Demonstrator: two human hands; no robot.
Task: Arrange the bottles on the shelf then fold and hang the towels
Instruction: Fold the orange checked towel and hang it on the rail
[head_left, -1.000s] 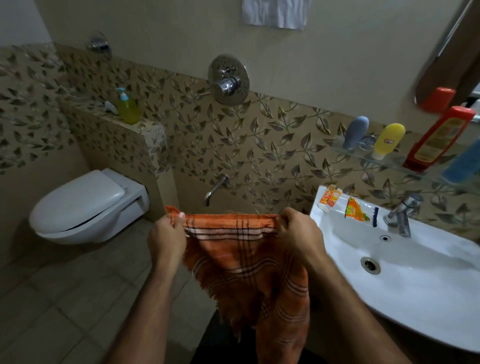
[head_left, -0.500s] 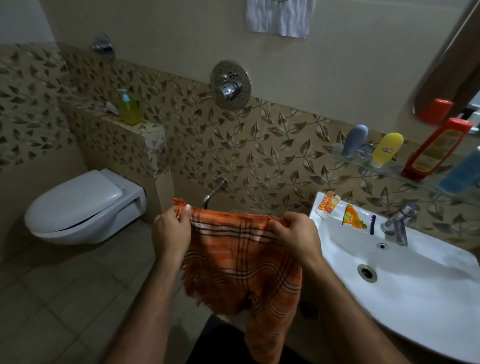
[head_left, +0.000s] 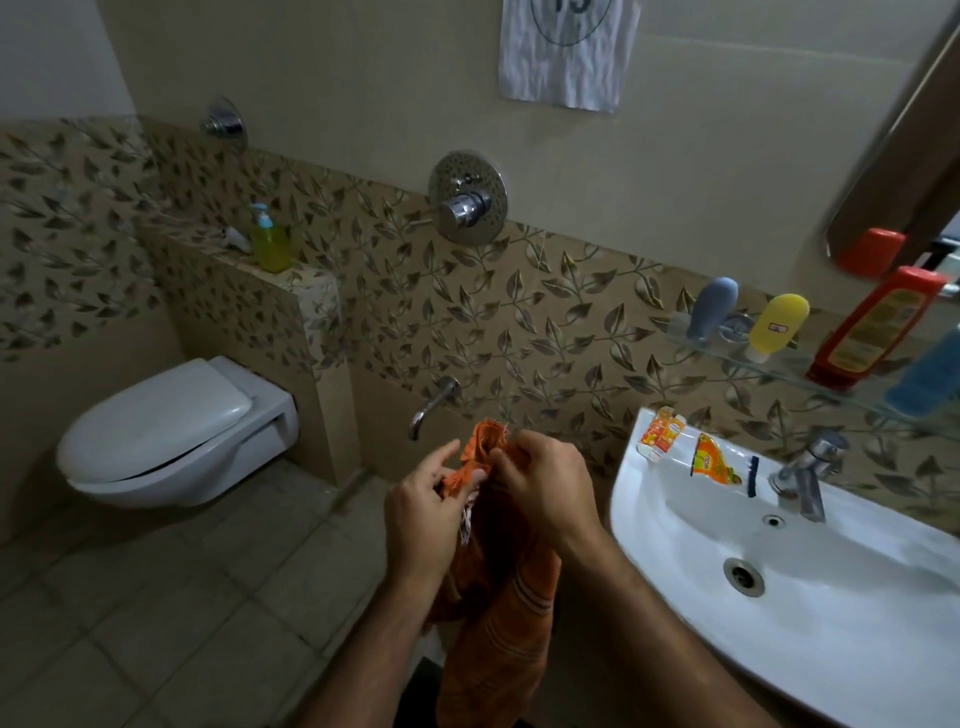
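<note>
If I let my fingers slip, the orange towel (head_left: 498, 597) could drop on the floor, or the two corners could miss each other and make a crooked fold. My left hand (head_left: 423, 512) and right hand (head_left: 543, 488) are close together in front of me, beside the sink (head_left: 675, 587). Both pinch the towel's top edge with curled fingers. The rest hangs down.

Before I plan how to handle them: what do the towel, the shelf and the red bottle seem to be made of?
Towel: soft woven cloth, probably cotton; it drapes limp from both hands and has a frayed fringe.
Shelf: clear glass, since the tiles show through it.
Red bottle: likely glossy plastic, smooth and moulded, with a printed label.
</note>
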